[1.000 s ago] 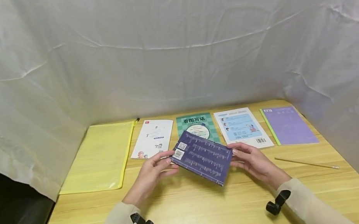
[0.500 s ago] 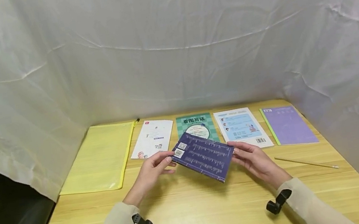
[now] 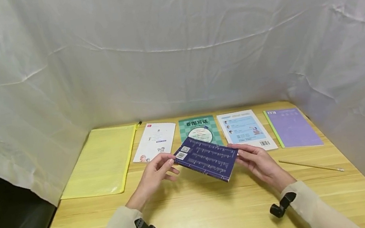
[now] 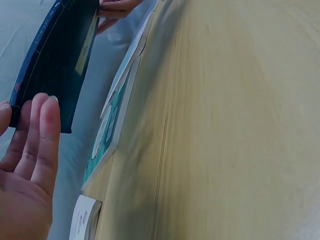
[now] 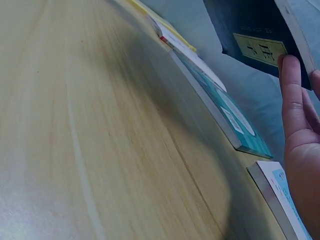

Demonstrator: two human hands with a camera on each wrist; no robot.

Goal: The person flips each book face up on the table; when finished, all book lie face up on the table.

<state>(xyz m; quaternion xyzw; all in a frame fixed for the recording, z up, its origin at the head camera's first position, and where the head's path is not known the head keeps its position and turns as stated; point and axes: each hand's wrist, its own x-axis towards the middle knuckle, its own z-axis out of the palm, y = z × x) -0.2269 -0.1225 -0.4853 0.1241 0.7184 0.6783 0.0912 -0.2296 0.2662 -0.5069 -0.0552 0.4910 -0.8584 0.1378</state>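
Note:
A dark blue book (image 3: 207,160) with rows of pale print and two white code squares is held above the table, tilted. My left hand (image 3: 153,178) pinches its left corner, thumb on top and fingers beneath. At the opposite corner my right hand (image 3: 260,163) grips it the same way. The underside, seen in the right wrist view, bears a yellow label (image 5: 260,49) with dark characters. Behind the held book lies a green checkered book (image 3: 218,124), its lower part covered from the head view.
Along the back of the wooden table (image 3: 199,223) lie a yellow zip folder (image 3: 100,161), a white booklet (image 3: 154,140), a white-and-blue book (image 3: 246,131) and a purple notebook (image 3: 294,128). A pencil (image 3: 310,165) lies at the right. Grey cloth (image 3: 175,71) hangs around the table.
The dark blue book has tilted flatter: its near corner has risen slightly and its far corner has dropped a little. Both hands keep their hold, and the other things stay put.

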